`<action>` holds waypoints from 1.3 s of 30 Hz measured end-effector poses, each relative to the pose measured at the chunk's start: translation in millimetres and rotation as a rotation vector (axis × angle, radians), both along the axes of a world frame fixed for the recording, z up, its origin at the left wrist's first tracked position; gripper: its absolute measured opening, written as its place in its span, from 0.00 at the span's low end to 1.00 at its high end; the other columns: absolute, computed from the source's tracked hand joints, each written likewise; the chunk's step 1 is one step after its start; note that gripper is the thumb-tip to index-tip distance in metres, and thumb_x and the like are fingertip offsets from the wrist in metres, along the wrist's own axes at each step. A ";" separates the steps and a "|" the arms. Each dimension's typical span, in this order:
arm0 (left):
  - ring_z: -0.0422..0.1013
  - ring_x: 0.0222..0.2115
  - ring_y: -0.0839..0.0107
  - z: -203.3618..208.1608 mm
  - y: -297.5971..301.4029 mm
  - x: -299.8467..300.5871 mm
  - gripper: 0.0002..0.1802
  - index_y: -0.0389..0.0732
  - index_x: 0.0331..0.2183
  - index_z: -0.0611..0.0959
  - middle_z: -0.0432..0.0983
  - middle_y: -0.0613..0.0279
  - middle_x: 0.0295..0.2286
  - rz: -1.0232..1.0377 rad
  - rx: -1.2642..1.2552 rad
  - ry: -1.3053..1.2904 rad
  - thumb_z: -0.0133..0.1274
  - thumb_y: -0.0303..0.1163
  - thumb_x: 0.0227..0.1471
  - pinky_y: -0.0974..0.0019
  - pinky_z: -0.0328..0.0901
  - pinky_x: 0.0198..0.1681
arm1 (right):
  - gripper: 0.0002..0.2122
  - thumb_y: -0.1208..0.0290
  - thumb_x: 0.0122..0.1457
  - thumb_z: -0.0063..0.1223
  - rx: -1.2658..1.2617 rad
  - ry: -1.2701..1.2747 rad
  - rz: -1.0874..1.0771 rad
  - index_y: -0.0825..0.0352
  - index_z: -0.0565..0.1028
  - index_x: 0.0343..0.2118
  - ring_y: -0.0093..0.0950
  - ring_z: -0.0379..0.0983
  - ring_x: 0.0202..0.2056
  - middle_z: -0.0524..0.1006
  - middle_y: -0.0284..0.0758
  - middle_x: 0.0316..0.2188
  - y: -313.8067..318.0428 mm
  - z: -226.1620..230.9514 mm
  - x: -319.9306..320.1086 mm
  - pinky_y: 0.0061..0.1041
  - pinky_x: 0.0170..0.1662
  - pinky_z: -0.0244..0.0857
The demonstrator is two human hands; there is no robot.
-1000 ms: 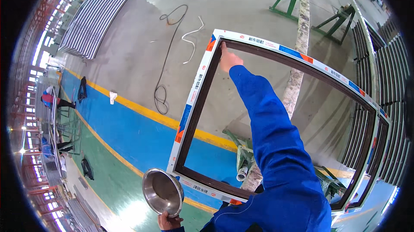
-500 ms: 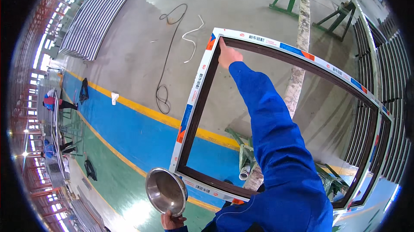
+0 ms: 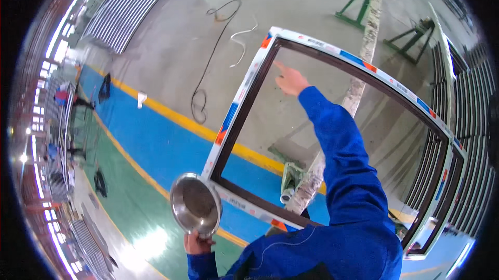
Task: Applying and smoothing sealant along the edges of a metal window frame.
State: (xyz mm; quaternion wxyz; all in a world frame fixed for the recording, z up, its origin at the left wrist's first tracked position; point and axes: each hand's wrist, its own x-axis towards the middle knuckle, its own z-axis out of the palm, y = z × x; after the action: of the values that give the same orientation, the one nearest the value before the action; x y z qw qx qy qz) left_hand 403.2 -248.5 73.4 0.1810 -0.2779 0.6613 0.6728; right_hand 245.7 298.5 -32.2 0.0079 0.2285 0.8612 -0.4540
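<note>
My left hand (image 3: 198, 243) grips the rim of a shiny steel bowl (image 3: 181, 207), tilted so its inside faces me. A darker patch shows at the bowl's bottom; whether it is contents or a reflection I cannot tell. In front of me lies a large dark-brown window frame (image 3: 358, 62), its outer faces wrapped in white, blue and orange printed film. My right hand (image 3: 292, 81) hovers over the frame's opening, just inside its far left corner and apart from it. Its index finger is stretched out and the other fingers are partly curled; nothing shows in it.
Beneath the frame runs a worn, pale-stained beam (image 3: 370, 30), with green metal stands (image 3: 358, 7) beyond. A black cable (image 3: 208, 61) and a white strip (image 3: 240, 46) lie on the floor. Stacked metal profiles (image 3: 130, 7) stand far left; people work at the left edge.
My right hand has drawn back from the frame's far left corner, toward me and to the right. The bowl, still in my left hand, sits slightly higher and further left in view.
</note>
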 end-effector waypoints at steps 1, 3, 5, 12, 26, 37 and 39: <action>0.72 0.23 0.64 1.8 7.8 1.7 0.18 0.38 0.43 0.69 0.74 0.52 0.31 -0.031 0.024 0.013 0.47 0.33 0.49 0.64 0.69 0.15 | 0.29 0.69 0.51 0.43 -0.062 0.040 0.093 0.58 0.58 0.60 0.32 0.74 0.21 0.75 0.40 0.24 -13.7 18.2 14.9 0.33 0.31 0.69; 0.74 0.25 0.62 -1.7 10.5 5.3 0.19 0.36 0.45 0.69 0.74 0.51 0.33 -0.036 0.043 0.007 0.45 0.32 0.50 0.66 0.70 0.16 | 0.29 0.69 0.50 0.45 -0.135 0.049 0.263 0.58 0.59 0.60 0.27 0.71 0.18 0.73 0.36 0.20 -45.9 67.7 56.9 0.29 0.29 0.69; 0.73 0.21 0.64 5.0 22.2 7.1 0.17 0.35 0.43 0.71 0.74 0.53 0.29 -0.139 0.065 0.022 0.46 0.32 0.51 0.65 0.70 0.17 | 0.30 0.68 0.50 0.46 -0.131 0.013 0.405 0.58 0.59 0.60 0.25 0.70 0.19 0.72 0.34 0.19 -90.4 102.4 96.0 0.27 0.29 0.68; 0.70 0.15 0.69 7.3 22.1 34.4 0.17 0.36 0.46 0.67 0.75 0.54 0.28 -0.335 0.126 0.076 0.42 0.29 0.53 0.68 0.69 0.17 | 0.29 0.69 0.49 0.47 0.275 -0.148 0.928 0.50 0.62 0.58 0.38 0.72 0.24 0.74 0.42 0.23 -220.2 172.6 202.0 0.35 0.30 0.67; 0.70 0.14 0.71 -1.3 54.3 149.5 0.19 0.38 0.48 0.67 0.74 0.57 0.26 -0.700 0.220 0.171 0.43 0.28 0.53 0.70 0.66 0.14 | 0.28 0.71 0.47 0.48 0.609 -0.493 0.817 0.53 0.63 0.56 0.44 0.75 0.34 0.76 0.45 0.30 -258.6 158.7 381.1 0.42 0.34 0.68; 0.71 0.14 0.71 -0.5 131.3 195.1 0.16 0.35 0.44 0.69 0.75 0.55 0.23 -0.898 0.279 0.050 0.43 0.29 0.53 0.71 0.67 0.13 | 0.31 0.70 0.48 0.49 0.443 -0.314 0.554 0.50 0.59 0.59 0.45 0.72 0.26 0.75 0.46 0.25 -191.7 182.6 506.3 0.41 0.31 0.65; 0.70 0.13 0.71 5.5 151.9 203.0 0.16 0.34 0.44 0.69 0.75 0.54 0.24 -0.933 0.266 0.055 0.43 0.30 0.54 0.71 0.67 0.13 | 0.31 0.70 0.48 0.49 0.417 -0.327 0.454 0.50 0.59 0.59 0.45 0.72 0.25 0.74 0.46 0.24 -170.3 204.7 536.0 0.40 0.30 0.66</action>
State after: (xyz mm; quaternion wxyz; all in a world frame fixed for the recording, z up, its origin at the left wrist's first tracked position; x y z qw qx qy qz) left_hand 606.3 -96.6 78.9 0.4796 0.0916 0.6283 0.6057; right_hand 781.7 128.2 172.4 0.1995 0.0976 0.9515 -0.2127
